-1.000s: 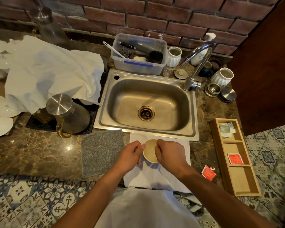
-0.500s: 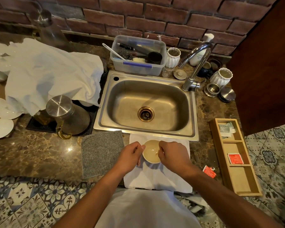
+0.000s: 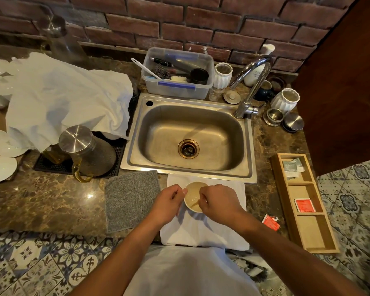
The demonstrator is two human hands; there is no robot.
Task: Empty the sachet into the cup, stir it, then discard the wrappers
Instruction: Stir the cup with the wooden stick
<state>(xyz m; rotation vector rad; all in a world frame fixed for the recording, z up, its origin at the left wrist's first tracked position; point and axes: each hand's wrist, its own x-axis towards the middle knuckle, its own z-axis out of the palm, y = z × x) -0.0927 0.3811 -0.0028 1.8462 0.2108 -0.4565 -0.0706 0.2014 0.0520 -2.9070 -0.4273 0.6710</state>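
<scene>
A small cream cup (image 3: 193,194) with pale liquid stands on a white cloth (image 3: 203,231) in front of the sink. My left hand (image 3: 168,205) grips the cup's left side. My right hand (image 3: 217,202) is over its right rim, fingers pinched on a thin stirrer (image 3: 194,204) that dips into the liquid. A torn red sachet wrapper (image 3: 270,222) lies on the counter to the right of my right forearm. Another red sachet (image 3: 304,205) sits in the middle compartment of the wooden tray (image 3: 320,238).
The steel sink (image 3: 190,137) with its tap (image 3: 251,86) lies just behind the cup. A grey mat (image 3: 131,199) lies left of the cloth, with a lidded glass jug (image 3: 83,152) behind it. White plates (image 3: 0,167) and a draped cloth (image 3: 62,99) fill the left side.
My right hand has shifted slightly over the cup, moving the stirrer in the liquid. The left hand stays on the cup's side.
</scene>
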